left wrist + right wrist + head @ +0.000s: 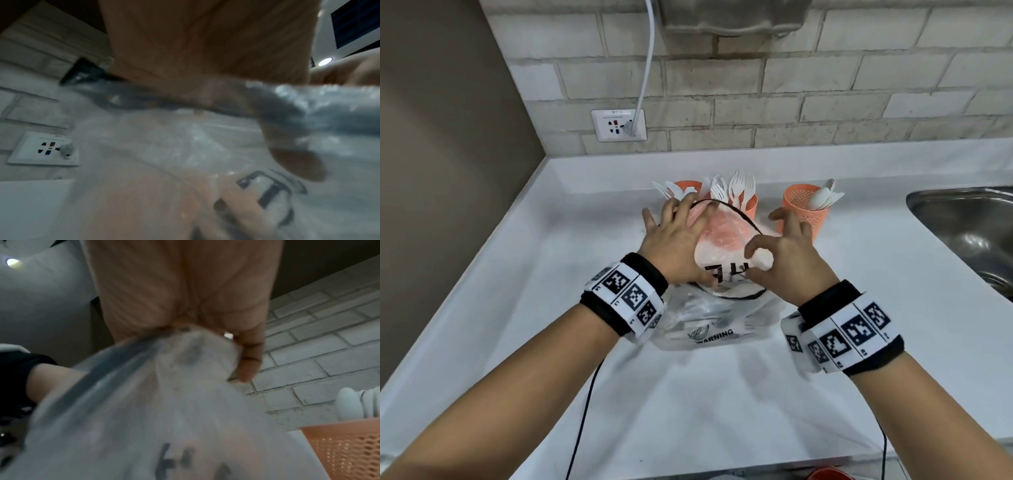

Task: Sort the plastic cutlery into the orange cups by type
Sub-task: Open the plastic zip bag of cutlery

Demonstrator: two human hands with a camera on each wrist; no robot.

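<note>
bag: clear plastic bag (722, 246) with black print, held up over the white counter (551, 274) in front of the cups; both hands on it; thin, soft, crinkly; judged near weightless and slippery, best pinched at a gathered edge or corner
left hand: left hand (674, 240) spread over the bag's left side, fingers curved round its black-edged rim, thumb under; gripping the bag
right hand: right hand (787, 250) pinching a bunched bit of bag between thumb and forefinger; other fingers loosely curled, holding nothing
cutlery: white plastic forks (739, 186) upright in the middle orange cup (750, 205); spoons (825, 197) in the right orange cup (804, 212); white pieces in the left orange cup (686, 186), type unclear; light, stiff, a bit brittle; take by the handle
second bag: flat clear bag marked WARNING (709, 325) on the counter under the wrists; contents unclear
head view only: all three cups, sink (969, 233), wall socket (618, 125)
left wrist only: blurred; thumb (298, 164) behind film
right wrist only: forefinger (249, 356) on the gathered film, mesh wall of a cup (345, 451)
</note>
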